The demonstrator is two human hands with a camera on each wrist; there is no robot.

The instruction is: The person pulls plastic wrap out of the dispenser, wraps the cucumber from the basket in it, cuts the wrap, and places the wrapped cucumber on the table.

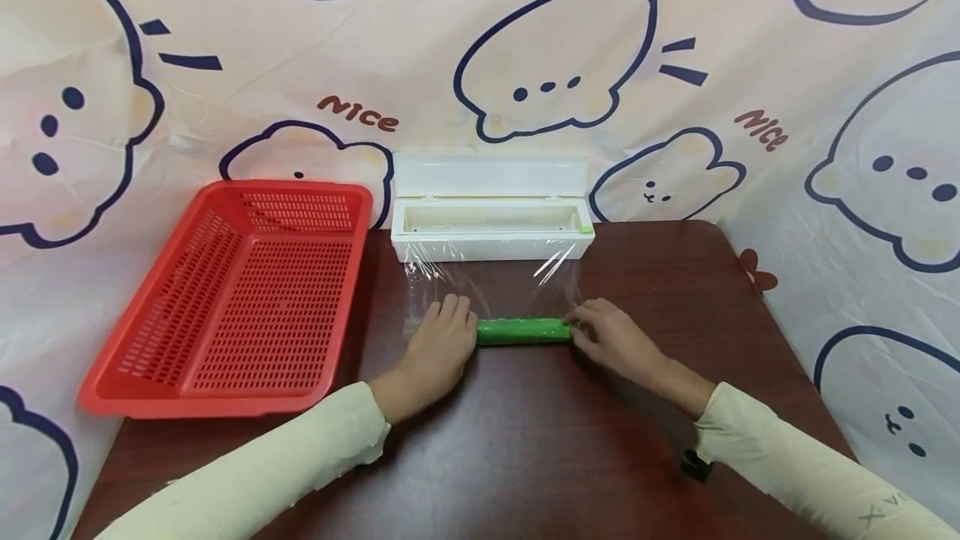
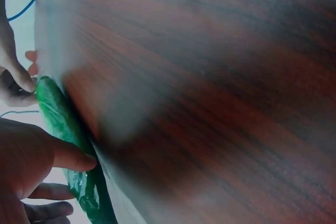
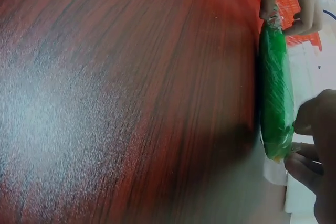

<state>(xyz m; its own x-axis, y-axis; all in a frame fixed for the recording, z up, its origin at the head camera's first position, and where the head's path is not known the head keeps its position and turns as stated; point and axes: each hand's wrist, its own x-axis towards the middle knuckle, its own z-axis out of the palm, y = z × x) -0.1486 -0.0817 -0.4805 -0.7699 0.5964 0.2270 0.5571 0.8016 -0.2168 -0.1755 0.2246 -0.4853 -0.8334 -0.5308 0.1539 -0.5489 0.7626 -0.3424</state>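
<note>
A green cucumber lies crosswise on the table with clear cling film wrapped around it. From it, the film runs back as a sheet to the white dispenser box. My left hand grips the left end of the cucumber, thumb on the near side and fingers beyond it. At the other end, my right hand holds the wrapped tip between thumb and fingers. In the right wrist view, gathered film shows at the cucumber's far end, under the left hand's fingers.
Left of the hands stands a red perforated basket. The dispenser's lid is raised against the patterned cloth at the back. Dark brown table surface extends in front of the cucumber.
</note>
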